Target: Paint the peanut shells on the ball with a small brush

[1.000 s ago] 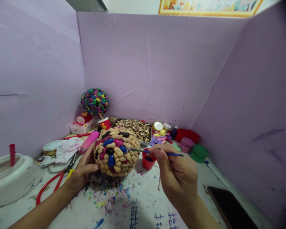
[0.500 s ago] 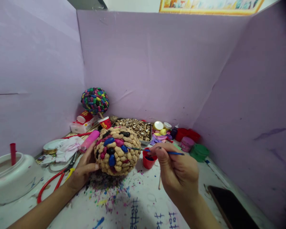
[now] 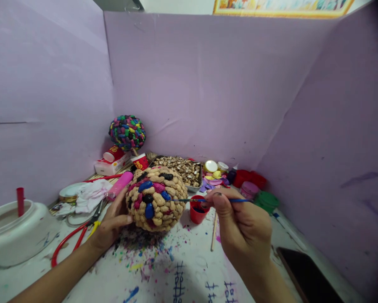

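A ball covered in peanut shells [image 3: 163,210] is steadied by my left hand [image 3: 111,225], whose fingers curve round its left side with the thumb at the front. Most of its shells are bare tan; several are painted blue, pink or black. Pinched in my right hand [image 3: 239,225] is a thin paintbrush [image 3: 237,200] with a blue handle. Its tip points left, just right of a blue shell; whether it touches the ball I cannot tell. Behind the brush stands a small red cup [image 3: 197,215] with dark blue paint inside.
A multicoloured ball [image 3: 127,132] on a stick stands at the back, beside a tray of shells [image 3: 189,170]. Red-handled scissors [image 3: 61,244] and a white pot [image 3: 27,240] lie to the left. A phone [image 3: 305,273] and a green tub [image 3: 267,202] are on the right.
My right hand has drawn the paintbrush slightly to the right, its tip moving from the blue shell toward its right edge. The left hand and ball keep their place; the view shifts slightly.
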Demonstrator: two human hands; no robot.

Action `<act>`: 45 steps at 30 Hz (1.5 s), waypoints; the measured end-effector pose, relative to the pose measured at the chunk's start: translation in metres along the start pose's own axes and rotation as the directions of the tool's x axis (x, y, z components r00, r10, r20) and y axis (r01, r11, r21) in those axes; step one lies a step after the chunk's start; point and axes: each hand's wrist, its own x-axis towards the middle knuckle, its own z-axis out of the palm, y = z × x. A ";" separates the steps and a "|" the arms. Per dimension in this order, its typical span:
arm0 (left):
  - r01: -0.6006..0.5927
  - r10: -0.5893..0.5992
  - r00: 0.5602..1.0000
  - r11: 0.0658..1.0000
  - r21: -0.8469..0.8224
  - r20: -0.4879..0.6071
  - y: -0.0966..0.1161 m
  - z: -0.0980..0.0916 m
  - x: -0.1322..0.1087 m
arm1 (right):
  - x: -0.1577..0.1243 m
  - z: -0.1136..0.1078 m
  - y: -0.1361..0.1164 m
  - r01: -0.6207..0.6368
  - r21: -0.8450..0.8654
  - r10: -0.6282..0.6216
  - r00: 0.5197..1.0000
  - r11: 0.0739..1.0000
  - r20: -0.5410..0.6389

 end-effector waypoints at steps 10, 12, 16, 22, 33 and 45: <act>0.002 -0.002 1.000 1.000 0.000 -0.021 -0.004 -0.004 0.000 | -0.005 0.005 0.004 -0.035 0.056 0.035 0.999 0.998 -0.011; 0.005 -0.005 1.000 1.000 -0.003 -0.001 -0.003 -0.003 0.000 | -0.006 0.006 0.005 -0.038 0.063 0.039 0.999 0.997 -0.012; 0.011 -0.011 1.000 1.000 0.000 0.004 -0.001 -0.002 0.000 | -0.004 0.008 0.006 -0.043 0.071 0.043 0.999 0.997 -0.011; 0.015 -0.015 1.000 1.000 -0.009 -0.004 -0.003 -0.004 0.000 | 0.000 0.004 0.008 -0.019 -0.015 0.019 1.000 1.000 -0.025; 0.006 -0.006 1.000 1.000 0.003 0.010 -0.003 -0.006 0.002 | 0.000 0.003 0.002 -0.019 0.032 0.019 1.000 0.999 -0.025; 0.007 -0.007 1.000 1.000 -0.015 0.017 0.000 -0.003 0.001 | 0.000 0.004 0.002 0.006 0.038 -0.005 1.000 0.999 -0.020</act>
